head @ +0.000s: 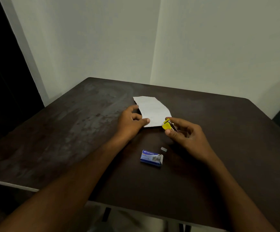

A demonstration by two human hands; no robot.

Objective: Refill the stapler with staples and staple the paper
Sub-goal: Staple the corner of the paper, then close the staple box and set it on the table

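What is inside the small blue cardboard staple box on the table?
The small blue cardboard staple box lies with its right end flap open. Something grey, probably staples, shows at the opening. How full it is cannot be seen, because the box walls cover the rest.

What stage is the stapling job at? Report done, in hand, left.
Done, apparently: the staple box lies open, a loose staple strip beside it. In hand: the right hand brings the yellow stapler to the paper corner; the left hand pins the sheet. Left: pressing the staple; none visible yet.
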